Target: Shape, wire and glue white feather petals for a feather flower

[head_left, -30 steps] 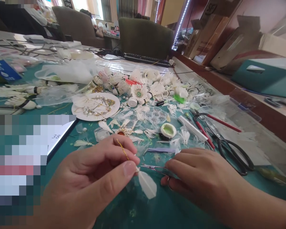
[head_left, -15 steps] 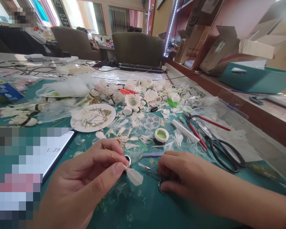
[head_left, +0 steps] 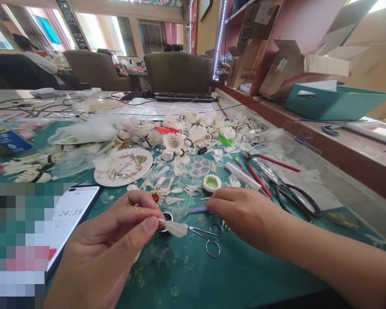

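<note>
Phone [head_left: 72, 210]: far L, on bench [head_left: 244, 274], screen lit.
L hand [head_left: 116, 240]: thumb + fingers pinching white petal [head_left: 176, 228] at its base, gold wire [head_left: 138, 209] sticking out L.
Scissors [head_left: 199, 231]: lying on bench btwn hands, unheld.
Lilac tool [head_left: 197, 209]: prob. tweezers, R end at R fingertips.
R hand [head_left: 241, 212]: fingers bunched, can't tell if gripping; step's prob. tool pickup, next needs firm pinch, L steady.

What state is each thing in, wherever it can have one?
Left hand: pinching white petal at its base
Right hand: at purple tool, grip unclear
Small scissors: unheld, handles spread
Phone: screen lit
White-rimmed cup: uncovered, green inside
Red-handled pliers: handles apart
Cardboard box: flaps open
</note>
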Demonstrator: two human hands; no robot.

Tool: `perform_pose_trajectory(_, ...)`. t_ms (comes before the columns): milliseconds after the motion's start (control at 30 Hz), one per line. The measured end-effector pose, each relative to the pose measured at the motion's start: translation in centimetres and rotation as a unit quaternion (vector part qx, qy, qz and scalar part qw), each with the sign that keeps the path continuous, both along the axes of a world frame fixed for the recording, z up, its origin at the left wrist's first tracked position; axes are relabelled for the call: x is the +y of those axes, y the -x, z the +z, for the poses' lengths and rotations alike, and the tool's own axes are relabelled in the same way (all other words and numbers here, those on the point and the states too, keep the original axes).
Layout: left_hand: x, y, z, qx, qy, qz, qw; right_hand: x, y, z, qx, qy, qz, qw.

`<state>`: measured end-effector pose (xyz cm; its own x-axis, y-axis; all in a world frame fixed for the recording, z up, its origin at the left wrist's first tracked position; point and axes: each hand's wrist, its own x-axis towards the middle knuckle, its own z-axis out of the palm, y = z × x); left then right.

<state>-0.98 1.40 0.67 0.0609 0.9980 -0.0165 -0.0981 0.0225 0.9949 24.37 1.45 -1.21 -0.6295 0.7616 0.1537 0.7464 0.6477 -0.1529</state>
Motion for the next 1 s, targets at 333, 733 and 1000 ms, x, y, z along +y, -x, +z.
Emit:
perform_pose_trajectory(333,1.1,1.2,-3.0,-0.034,-0.075,0.012,0.997,-0.2,0.0,0.6,-0.102,-0.027,-0.015,0.994)
perform_pose_trajectory(733,1.5,1.4,-2.9,-0.018,-0.095,0.041,0.994,-0.6,-0.5,1.2,-0.188,-0.009,0.000,0.982)
perform_pose_trajectory(1000,1.1,1.9,-3.5,-0.022,-0.096,0.022,0.995,-0.5,-1.8,2.7,-0.070,-0.026,-0.017,0.997)
